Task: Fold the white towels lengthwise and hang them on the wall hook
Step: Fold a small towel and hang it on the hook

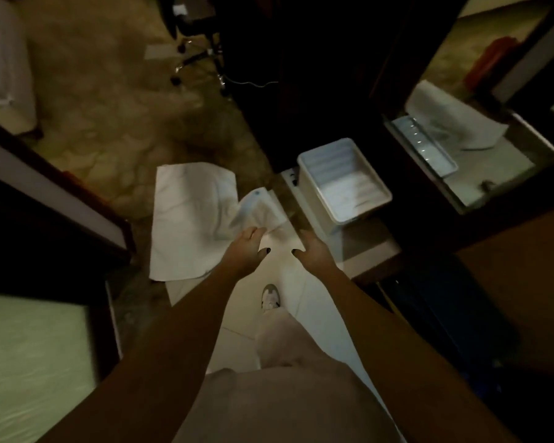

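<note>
1 white towel (186, 225) lies on the floor left of centre, its right corner raised at the left hand (247, 247). Whether those fingers grasp it I cannot tell. The right hand (314, 251) is released, fingers spread, near a white bin (343, 183).

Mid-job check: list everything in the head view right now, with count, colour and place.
white towel: one, white, spread on the floor left of centre, one flap lifted
bin: one, white, right of the towel, nothing seen inside
office chair: one, dark, on the carpet at the top
mirrored panel: one, at right, reflecting the bin and a towel
shoe: one, white and grey, on the pale tiles
left hand: one, grips the towel's lifted flap
right hand: one, fingers relaxed, holds nothing, beside the left hand
</note>
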`<state>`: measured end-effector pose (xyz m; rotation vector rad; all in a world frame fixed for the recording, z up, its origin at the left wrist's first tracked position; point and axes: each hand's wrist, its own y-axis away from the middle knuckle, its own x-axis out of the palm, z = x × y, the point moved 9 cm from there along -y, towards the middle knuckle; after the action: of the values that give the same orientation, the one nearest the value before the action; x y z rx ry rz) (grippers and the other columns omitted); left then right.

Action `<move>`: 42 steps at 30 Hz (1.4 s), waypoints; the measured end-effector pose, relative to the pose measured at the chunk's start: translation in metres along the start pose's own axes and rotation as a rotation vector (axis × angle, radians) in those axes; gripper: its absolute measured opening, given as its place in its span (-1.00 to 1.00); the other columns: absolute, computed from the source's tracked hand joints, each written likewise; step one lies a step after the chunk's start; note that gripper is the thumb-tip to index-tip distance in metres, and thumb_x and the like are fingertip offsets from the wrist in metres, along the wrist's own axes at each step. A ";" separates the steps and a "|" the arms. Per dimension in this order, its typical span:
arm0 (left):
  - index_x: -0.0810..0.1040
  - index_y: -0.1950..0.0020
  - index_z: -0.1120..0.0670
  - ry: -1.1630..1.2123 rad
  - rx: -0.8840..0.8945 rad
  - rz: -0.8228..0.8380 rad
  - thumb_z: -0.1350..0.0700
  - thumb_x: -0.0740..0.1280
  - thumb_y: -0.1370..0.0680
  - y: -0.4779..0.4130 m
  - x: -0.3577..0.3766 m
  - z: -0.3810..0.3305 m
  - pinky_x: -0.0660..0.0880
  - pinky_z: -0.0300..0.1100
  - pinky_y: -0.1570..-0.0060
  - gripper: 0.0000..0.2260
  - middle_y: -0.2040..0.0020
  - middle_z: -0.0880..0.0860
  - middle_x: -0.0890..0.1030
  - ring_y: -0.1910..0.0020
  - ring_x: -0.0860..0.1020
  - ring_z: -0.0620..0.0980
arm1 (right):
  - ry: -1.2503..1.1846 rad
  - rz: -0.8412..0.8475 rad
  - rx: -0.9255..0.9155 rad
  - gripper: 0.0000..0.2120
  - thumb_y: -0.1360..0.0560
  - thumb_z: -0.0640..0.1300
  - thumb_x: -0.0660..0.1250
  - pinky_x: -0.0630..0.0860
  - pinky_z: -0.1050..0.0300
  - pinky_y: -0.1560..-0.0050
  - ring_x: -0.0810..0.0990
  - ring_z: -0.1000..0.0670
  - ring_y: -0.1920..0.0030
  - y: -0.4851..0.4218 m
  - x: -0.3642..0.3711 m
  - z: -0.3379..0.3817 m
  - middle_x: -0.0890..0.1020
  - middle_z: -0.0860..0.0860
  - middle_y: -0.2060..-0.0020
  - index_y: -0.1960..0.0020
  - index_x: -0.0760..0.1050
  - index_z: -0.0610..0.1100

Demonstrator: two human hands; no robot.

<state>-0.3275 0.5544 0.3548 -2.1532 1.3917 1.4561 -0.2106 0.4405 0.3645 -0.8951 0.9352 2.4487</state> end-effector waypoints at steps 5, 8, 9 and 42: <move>0.23 -0.51 0.12 0.033 -0.104 -0.009 0.01 0.24 -0.62 -0.059 -0.031 0.056 0.31 -0.02 -0.38 -0.51 -0.47 0.15 0.31 -0.42 0.32 0.13 | 0.015 0.120 0.029 -0.44 -0.60 -0.10 0.28 0.26 0.02 -0.45 0.33 -0.12 -0.44 -0.091 0.009 0.025 0.36 -0.14 -0.45 -0.53 0.20 -0.18; 0.23 -0.51 0.12 0.037 -0.134 -0.024 0.01 0.23 -0.62 -0.106 -0.039 0.090 0.33 -0.04 -0.33 -0.52 -0.46 0.14 0.33 -0.39 0.34 0.13 | 0.008 0.149 0.036 -0.51 -0.59 -0.10 0.27 0.34 -0.07 -0.40 0.41 -0.14 -0.38 -0.153 0.016 0.030 0.44 -0.15 -0.39 -0.49 0.29 -0.17; 0.23 -0.51 0.12 0.025 -0.134 -0.024 0.01 0.23 -0.62 -0.124 -0.036 0.103 0.33 -0.04 -0.32 -0.52 -0.46 0.14 0.34 -0.39 0.34 0.13 | 0.011 0.153 0.037 -0.52 -0.59 -0.11 0.27 0.36 -0.07 -0.38 0.42 -0.15 -0.37 -0.175 0.021 0.028 0.45 -0.15 -0.39 -0.48 0.31 -0.17; 0.59 0.15 0.08 0.086 -0.233 -0.139 0.03 0.44 -0.43 -0.491 0.451 0.486 0.14 -0.13 0.17 -0.86 0.11 0.04 0.57 0.01 0.47 0.12 | 0.534 0.036 -0.140 -0.80 -0.58 -0.08 0.25 0.24 0.00 -0.10 0.41 -0.19 -0.17 -0.693 0.428 -0.289 0.52 -0.15 -0.10 -0.12 0.51 -0.16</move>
<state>-0.2149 0.8467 -0.4080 -2.4254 1.1186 1.5562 -0.0304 0.7805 -0.4089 -1.6460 0.9535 2.3655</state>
